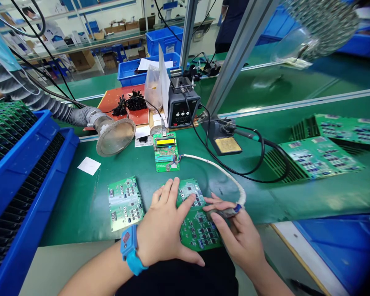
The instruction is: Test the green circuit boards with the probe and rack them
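A green circuit board (200,230) lies at the front edge of the bench. My left hand (165,224) rests over its left side with the fingers spread, a blue band on the wrist. In my right hand (239,232), thumb and fingers close round a cable-ended probe (223,213), its tip at the board's right side. The probe's white sleeved cable (223,166) curves back to a small programmer board (166,154) with a lit yellow display. Left of my left hand, a second circuit board (126,203) lies flat on the bench.
Blue bins (58,160) with upright boards stand at left, beside a fume hose (115,135). A soldering station (182,107) and iron stand (223,139) are behind. Stacked boards (320,154) lie at right, with a loose black cable (253,174) nearby. A metal post (240,53) rises behind.
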Demonstrator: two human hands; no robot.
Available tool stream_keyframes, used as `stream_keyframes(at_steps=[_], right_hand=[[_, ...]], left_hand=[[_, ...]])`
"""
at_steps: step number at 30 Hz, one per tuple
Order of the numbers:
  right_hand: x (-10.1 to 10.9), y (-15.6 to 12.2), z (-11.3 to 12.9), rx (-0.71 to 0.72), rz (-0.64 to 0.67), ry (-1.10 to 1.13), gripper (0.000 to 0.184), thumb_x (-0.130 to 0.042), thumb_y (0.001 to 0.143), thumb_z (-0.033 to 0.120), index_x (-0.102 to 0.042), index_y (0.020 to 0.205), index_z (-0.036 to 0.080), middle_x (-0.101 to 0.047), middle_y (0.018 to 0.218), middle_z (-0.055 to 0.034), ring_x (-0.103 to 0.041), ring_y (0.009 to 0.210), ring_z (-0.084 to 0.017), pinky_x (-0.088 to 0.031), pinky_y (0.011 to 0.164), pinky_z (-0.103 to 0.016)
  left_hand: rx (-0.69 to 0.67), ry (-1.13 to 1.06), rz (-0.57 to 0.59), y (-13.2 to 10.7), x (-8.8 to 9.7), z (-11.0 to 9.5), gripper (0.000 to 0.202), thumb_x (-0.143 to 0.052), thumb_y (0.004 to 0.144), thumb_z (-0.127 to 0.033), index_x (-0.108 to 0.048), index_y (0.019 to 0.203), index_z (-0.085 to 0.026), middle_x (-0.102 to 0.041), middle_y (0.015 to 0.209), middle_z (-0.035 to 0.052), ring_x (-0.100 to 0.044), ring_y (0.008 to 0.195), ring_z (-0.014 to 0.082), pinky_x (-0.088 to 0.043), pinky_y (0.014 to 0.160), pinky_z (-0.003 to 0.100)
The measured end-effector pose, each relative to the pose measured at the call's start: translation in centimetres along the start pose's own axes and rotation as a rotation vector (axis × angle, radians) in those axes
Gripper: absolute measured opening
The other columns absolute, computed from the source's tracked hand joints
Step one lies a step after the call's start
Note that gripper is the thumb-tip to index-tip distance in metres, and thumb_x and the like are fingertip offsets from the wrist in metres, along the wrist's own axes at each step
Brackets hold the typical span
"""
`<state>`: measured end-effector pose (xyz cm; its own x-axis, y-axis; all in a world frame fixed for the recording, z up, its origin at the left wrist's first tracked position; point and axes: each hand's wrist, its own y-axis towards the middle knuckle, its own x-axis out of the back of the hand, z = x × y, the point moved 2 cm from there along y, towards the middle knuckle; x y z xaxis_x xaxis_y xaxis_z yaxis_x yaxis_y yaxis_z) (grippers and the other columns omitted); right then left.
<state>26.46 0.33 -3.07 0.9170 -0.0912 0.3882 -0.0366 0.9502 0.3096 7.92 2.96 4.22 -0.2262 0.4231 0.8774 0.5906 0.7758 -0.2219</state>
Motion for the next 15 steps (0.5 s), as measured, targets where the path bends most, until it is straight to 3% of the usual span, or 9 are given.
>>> stream_keyframes(at_steps=[10, 15], right_hand=[[0.0, 0.3, 0.4, -0.023, -0.007, 0.039, 0.008, -0.053, 0.091, 0.025, -0.053, 0.099, 0.025, -0.070, 0.102, -0.0076, -0.059, 0.116, -0.026, -0.048, 0.097, -0.045], [0.3, 2.2, 2.0, -0.045, -0.152, 0.246, 0.010, -0.052, 0.093, 0.026, -0.051, 0.103, 0.026, -0.071, 0.090, -0.0041, -0.065, 0.107, -0.021, -0.053, 0.090, -0.036]], left_hand=[[-0.021, 0.028, -0.044, 0.1, -0.3, 0.1, 0.117, -0.077, 0.050, -0.073, -0.037, 0.144, -0.016, -0.013, 0.152, 0.0302, -0.014, 0.138, 0.0517, -0.023, 0.102, 0.069], [-0.043, 0.027, -0.157, -1.7, 0.2, 1.0, 0.121, -0.080, 0.046, -0.072, -0.033, 0.145, -0.021, -0.014, 0.151, 0.0276, -0.015, 0.138, 0.0508, -0.022, 0.103, 0.069]])
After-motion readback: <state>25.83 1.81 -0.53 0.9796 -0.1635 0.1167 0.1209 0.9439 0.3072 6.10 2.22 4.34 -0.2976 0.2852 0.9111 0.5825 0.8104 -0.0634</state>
